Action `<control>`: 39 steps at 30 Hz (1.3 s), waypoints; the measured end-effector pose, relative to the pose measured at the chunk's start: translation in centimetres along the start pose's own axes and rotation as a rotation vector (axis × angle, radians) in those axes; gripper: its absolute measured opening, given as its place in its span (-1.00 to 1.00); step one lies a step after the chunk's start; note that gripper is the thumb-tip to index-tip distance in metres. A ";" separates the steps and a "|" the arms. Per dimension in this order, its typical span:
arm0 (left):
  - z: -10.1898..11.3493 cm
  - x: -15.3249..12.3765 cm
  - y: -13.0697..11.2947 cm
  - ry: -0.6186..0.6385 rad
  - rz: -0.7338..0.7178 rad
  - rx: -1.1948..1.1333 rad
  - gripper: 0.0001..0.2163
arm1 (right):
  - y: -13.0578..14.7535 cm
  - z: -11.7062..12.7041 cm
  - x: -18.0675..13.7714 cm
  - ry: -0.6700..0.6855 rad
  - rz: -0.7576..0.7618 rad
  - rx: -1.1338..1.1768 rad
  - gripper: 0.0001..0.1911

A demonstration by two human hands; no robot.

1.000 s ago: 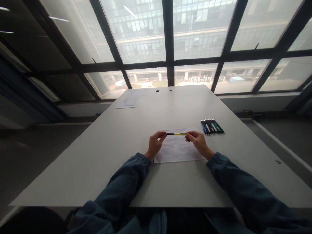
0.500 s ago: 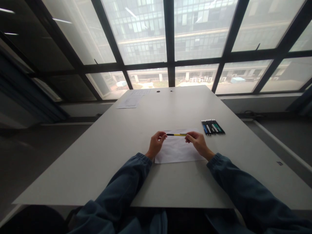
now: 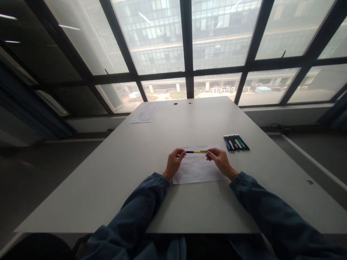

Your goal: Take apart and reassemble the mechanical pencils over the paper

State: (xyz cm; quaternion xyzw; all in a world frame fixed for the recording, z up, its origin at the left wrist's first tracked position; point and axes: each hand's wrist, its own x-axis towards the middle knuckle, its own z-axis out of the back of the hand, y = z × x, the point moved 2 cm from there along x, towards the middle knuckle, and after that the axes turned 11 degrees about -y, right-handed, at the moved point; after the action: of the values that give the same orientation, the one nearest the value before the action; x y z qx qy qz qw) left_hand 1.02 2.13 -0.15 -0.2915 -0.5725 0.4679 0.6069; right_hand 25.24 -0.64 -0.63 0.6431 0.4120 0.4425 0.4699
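Between my two hands a yellow and black pen [image 3: 196, 152] is held level, above a white sheet of paper [image 3: 199, 171]. My left hand [image 3: 175, 161] pinches its black end between thumb and fingers. At the yellow end, my right hand [image 3: 219, 160] grips it the same way. The paper lies flat on the table, partly covered by both hands. To the right of my right hand, several pens [image 3: 236, 143] with black, blue, white and green parts lie side by side in a row.
The white table [image 3: 108, 187] reaches forward to the windows. Printed sheets [image 3: 145, 113] lie at its far left. Two small dark round spots [image 3: 175, 103] show near the far edge. A small dark mark [image 3: 309, 182] is at the right edge.
The whole view has shifted slightly, so the table and hands appear a little lower. Both hands keep their hold on the pen.
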 end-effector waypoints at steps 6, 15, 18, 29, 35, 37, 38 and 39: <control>0.0 -0.2 -0.5 0.040 0.000 0.007 -0.73 | -0.2 0.2 0.1 -0.013 0.014 -0.004 -0.61; -0.2 -0.2 -0.5 0.069 -0.016 0.019 -0.73 | 0.4 0.3 0.0 -0.026 0.025 -0.016 -0.62; -0.1 -0.2 -0.5 0.071 -0.011 0.034 -0.71 | 0.2 0.3 0.1 -0.029 0.030 -0.015 -0.60; 0.0 -0.1 -0.6 0.090 0.005 0.056 -0.69 | 0.4 0.3 0.1 -0.020 0.013 -0.002 -0.63; 0.0 0.0 -0.5 0.098 0.002 0.038 -0.68 | 0.1 0.4 0.1 -0.013 0.005 -0.005 -0.61; 0.0 -0.1 -0.5 0.089 0.004 0.035 -0.68 | 0.0 0.5 0.1 -0.011 0.004 -0.006 -0.62; 0.0 -0.1 -0.5 0.084 0.006 0.032 -0.68 | 0.0 0.5 0.1 -0.009 0.004 -0.007 -0.62; 0.0 -0.1 -0.4 0.081 0.008 0.027 -0.68 | -0.1 0.5 0.1 -0.007 0.004 -0.007 -0.63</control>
State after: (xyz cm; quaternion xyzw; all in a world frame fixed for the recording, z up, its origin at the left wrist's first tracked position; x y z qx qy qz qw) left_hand 1.16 1.86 0.14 -0.3042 -0.5399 0.4661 0.6315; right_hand 25.75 -0.67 -0.75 0.6440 0.4074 0.4425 0.4727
